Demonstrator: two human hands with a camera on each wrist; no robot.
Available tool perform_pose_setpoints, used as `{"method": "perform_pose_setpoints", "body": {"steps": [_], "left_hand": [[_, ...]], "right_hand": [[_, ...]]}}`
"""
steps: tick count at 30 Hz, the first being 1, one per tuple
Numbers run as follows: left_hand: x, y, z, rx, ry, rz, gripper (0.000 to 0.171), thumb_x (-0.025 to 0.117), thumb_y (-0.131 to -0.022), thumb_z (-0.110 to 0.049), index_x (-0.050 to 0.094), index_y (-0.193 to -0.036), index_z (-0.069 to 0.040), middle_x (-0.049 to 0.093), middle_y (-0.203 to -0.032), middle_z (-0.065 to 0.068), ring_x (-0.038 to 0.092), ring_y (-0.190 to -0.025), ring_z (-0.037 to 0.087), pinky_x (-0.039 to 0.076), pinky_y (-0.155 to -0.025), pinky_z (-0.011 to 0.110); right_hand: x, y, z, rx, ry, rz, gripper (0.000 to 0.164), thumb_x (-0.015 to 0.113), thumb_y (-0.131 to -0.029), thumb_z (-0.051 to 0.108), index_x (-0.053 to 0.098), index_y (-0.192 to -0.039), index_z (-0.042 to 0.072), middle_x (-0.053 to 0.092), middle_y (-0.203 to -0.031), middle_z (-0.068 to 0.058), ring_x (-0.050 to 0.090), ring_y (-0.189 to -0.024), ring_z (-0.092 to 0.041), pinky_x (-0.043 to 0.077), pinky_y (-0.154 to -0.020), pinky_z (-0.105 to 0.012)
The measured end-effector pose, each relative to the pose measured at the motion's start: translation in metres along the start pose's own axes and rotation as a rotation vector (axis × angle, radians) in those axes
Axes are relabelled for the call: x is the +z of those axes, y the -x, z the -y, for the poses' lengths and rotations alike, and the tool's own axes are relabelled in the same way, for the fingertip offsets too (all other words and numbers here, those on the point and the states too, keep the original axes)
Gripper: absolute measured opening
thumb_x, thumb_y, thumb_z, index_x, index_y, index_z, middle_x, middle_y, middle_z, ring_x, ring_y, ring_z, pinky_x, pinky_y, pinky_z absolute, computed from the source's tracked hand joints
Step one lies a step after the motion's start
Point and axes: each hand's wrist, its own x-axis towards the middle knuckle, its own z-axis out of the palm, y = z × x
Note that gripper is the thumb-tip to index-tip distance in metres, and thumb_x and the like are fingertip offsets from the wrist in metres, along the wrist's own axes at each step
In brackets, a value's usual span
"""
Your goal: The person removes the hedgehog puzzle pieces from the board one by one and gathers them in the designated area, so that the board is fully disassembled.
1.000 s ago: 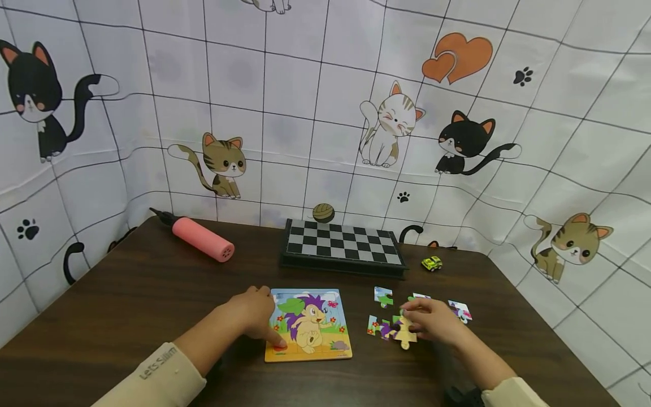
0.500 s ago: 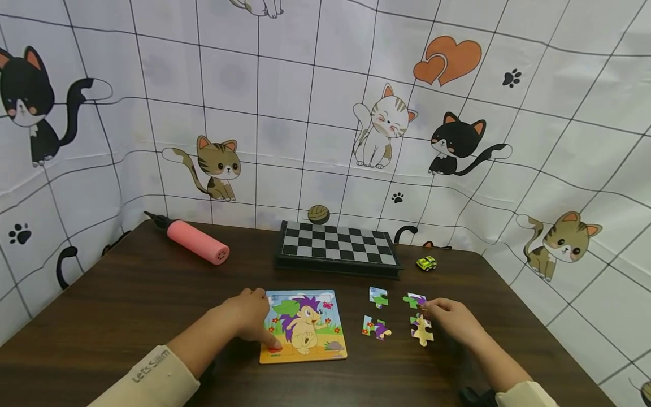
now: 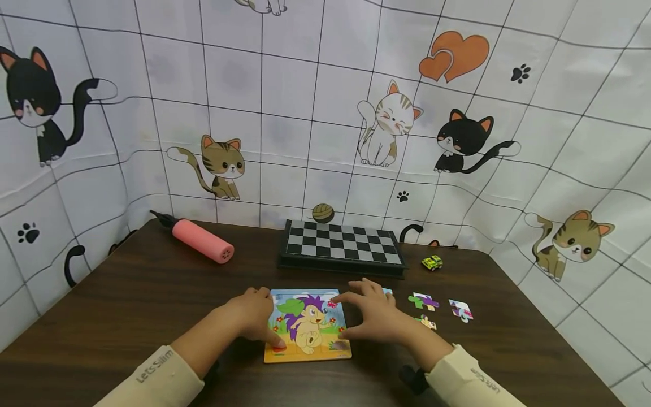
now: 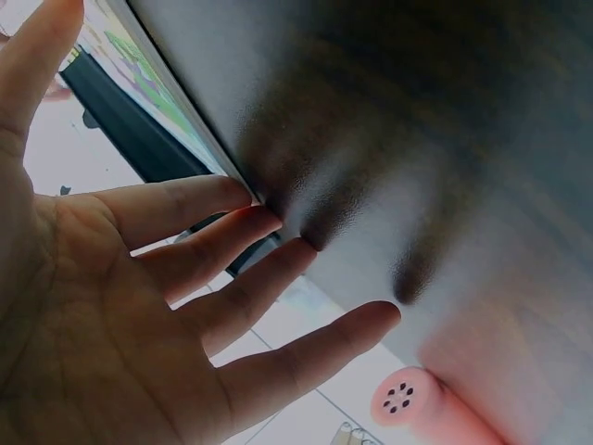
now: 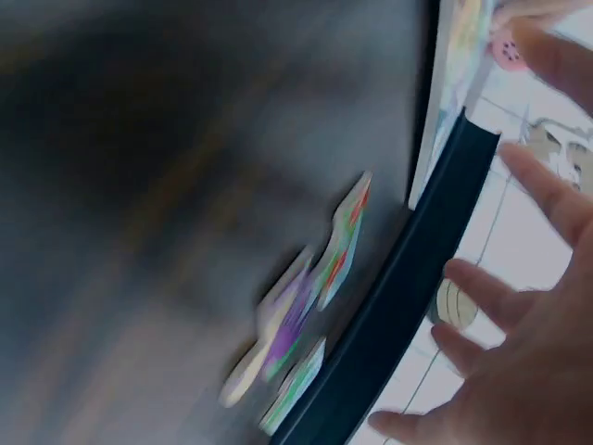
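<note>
A square puzzle board [image 3: 307,330] with a purple-haired hedgehog picture lies flat on the table. My left hand [image 3: 249,315] rests at its left edge, thumb on the lower left corner; in the left wrist view the fingers [image 4: 269,366] extend straight along the board's side. My right hand [image 3: 377,316] hovers with spread fingers at the board's right edge, holding nothing. Loose jigsaw pieces lie right of it: a green and purple piece [image 3: 425,301], a pink and white piece [image 3: 461,310], and a yellowish piece [image 3: 427,323] partly behind the hand. In the right wrist view, a purple and cream piece [image 5: 283,320] shows.
Behind the puzzle stands a black-and-white checkered game board [image 3: 343,243] in a dark case. A small yellow-green toy car [image 3: 432,263] sits to its right. A pink hand pump [image 3: 203,240] lies at the back left of the dark table [image 3: 127,299], near the cat-print wall covering.
My right hand has let go of the jigsaw pieces and moved left to the puzzle board's right edge, its fingers now spread. The left hand stays at the board's left edge.
</note>
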Motion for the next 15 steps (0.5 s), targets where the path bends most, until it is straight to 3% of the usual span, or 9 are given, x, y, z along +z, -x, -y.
{"method": "perform_pose_setpoints", "body": {"steps": [6,15], "left_hand": [[0.001,-0.002,-0.002,0.006,-0.008,-0.004,0.088,0.083,-0.069,-0.057,0.061,-0.127,0.006,0.051,-0.136,0.021,0.046,-0.126,0.042,0.043,-0.099,0.063],[0.002,0.0,0.0,0.006,-0.038,-0.024,0.091,0.084,-0.069,-0.058,0.059,-0.128,0.007,0.052,-0.132,0.02,0.048,-0.123,0.04,0.045,-0.098,0.061]], "right_hand": [[0.003,-0.016,0.012,-0.055,0.048,0.147,0.067,0.084,-0.075,0.047,0.06,-0.136,0.034,0.017,-0.163,-0.012,0.009,-0.147,-0.043,0.006,-0.106,-0.078],[0.004,-0.024,0.017,-0.027,-0.028,0.216,0.055,0.087,-0.074,0.041,0.063,-0.124,0.036,0.021,-0.161,-0.014,0.016,-0.145,-0.044,0.013,-0.106,-0.077]]}}
